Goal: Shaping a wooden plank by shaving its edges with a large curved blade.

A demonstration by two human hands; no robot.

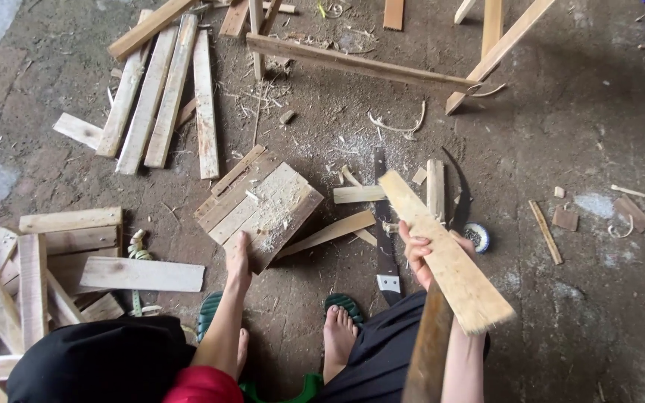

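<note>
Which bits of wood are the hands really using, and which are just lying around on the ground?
In use:
- long plank, held by the right hand
- stacked wood block, touched by the left hand

Lying about:
- row of slats
- board pile
- saw
- small offcuts

A pale, rough-sawn wooden slat (446, 250), splintered at its near end, is gripped by the right hand (419, 254), while a square block of layered raw wood (263, 209), dusted with sawdust, is touched by the left hand (239, 261). A dull grey metal blade (384, 246) is seen on the matt, gritty brown floor (576, 298).
</note>
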